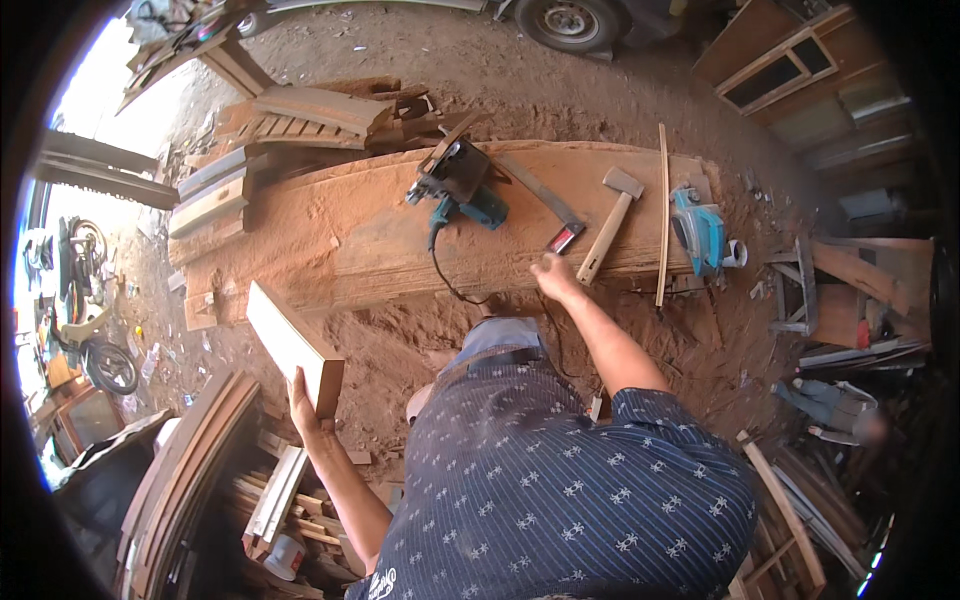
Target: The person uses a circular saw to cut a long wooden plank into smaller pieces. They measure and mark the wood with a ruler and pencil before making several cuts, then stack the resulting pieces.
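Note:
A thick, pale wooden board (292,335) is in my left hand (308,408), gripped near its lower end and tilted up beside the workbench's near edge. My right hand (556,277) is at the bench's front, its fingers closed at the near end of a try square (567,237) with a red-marked stock. The square's metal blade lies across the sawdust-covered bench (370,240). Just right of it is a wooden-handled hammer (608,235). A teal circular saw (468,190) rests left of the square, its cord trailing over the near edge.
A thin wooden strip (664,215) and a teal electric planer (700,235) lie at the bench's right. Timber offcuts (315,110) are heaped at the far left, with stacked planks (185,470) at the near left. A person (835,405) is at the right.

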A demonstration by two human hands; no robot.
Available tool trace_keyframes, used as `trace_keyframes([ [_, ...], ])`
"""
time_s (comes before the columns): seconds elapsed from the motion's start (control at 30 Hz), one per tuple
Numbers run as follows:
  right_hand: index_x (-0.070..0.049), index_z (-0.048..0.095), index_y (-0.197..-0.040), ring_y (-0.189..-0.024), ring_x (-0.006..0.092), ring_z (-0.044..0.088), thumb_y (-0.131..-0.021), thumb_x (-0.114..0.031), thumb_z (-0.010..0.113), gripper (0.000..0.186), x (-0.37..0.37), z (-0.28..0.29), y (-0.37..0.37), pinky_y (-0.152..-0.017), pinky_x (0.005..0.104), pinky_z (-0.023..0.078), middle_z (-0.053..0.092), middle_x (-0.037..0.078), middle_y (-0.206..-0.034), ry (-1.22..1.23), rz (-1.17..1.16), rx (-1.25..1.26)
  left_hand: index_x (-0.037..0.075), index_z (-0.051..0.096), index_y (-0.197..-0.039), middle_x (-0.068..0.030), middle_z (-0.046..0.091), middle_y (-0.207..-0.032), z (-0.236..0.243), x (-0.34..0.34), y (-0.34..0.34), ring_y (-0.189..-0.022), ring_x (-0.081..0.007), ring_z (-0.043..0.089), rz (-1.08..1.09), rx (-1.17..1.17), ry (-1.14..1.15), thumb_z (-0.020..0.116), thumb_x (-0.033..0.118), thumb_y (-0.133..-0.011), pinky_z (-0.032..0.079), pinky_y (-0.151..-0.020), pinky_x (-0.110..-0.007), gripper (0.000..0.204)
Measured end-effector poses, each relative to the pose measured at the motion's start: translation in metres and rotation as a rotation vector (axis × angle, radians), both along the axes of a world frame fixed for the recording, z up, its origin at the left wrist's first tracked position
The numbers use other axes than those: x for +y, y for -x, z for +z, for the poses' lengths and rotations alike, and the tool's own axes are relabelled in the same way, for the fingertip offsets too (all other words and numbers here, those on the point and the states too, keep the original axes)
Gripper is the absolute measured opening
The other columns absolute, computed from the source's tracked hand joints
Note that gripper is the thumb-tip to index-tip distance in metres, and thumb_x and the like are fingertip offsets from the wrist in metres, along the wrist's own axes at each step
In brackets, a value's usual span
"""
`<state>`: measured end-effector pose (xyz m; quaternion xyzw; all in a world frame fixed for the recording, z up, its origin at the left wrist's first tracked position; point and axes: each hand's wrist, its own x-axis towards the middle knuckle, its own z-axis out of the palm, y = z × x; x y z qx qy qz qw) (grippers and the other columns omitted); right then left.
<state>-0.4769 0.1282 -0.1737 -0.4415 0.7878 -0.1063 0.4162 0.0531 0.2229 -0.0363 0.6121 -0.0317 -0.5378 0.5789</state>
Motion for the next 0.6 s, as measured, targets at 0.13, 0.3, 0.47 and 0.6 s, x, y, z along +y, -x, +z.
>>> trace_keyframes([
  [0.13,-0.011,0.048,-0.141,-0.136,0.045,0.042,-0.087,-0.03,0.07,0.062,-0.003,-0.047,0.079,-0.112,0.0548,0.037,0.047,0.027,-0.143,0.159,-0.056,0.521,0.004,0.045,-0.146,-0.0127,0.06,-0.132,-0.017,-0.046,0.013,-0.113,-0.0278,0.064,0.033,-0.109,0.101,0.06,0.027,-0.1,0.056,-0.095,-0.042,0.053],
  [0.3,-0.014,0.022,-0.157,-0.14,0.0501,0.036,-0.083,-0.021,0.073,0.09,-0.027,-0.052,0.12,-0.109,0.0547,0.043,0.03,0.033,-0.153,-0.051,-0.281,0.415,0.005,0.044,-0.142,-0.0122,0.059,-0.133,-0.083,-0.104,0.031,-0.118,-0.0288,0.06,0.112,0.008,-0.022,0.053,0.031,-0.104,0.057,-0.095,-0.043,0.047],
  [0.47,-0.018,0.015,-0.16,-0.142,0.0532,0.033,-0.081,-0.012,0.075,0.099,-0.005,-0.073,0.165,-0.112,0.0551,0.039,0.025,0.036,-0.155,0.1,-0.205,0.311,0.011,0.038,-0.148,-0.0107,0.053,-0.141,-0.131,-0.134,0.079,-0.122,-0.0295,0.058,0.195,0.107,-0.05,0.047,0.034,-0.107,0.054,-0.101,-0.047,0.047],
  [0.6,-0.011,0.039,-0.151,-0.135,0.0467,0.044,-0.088,-0.006,0.06,0.067,0.033,-0.07,0.232,-0.111,0.056,0.038,0.04,0.023,-0.151,0.058,0.059,0.748,0.01,0.032,-0.153,-0.0164,0.047,-0.149,-0.12,-0.139,0.093,-0.131,-0.0328,0.051,0.096,0.195,-0.091,0.045,0.035,-0.108,0.048,-0.107,-0.051,0.053],
])
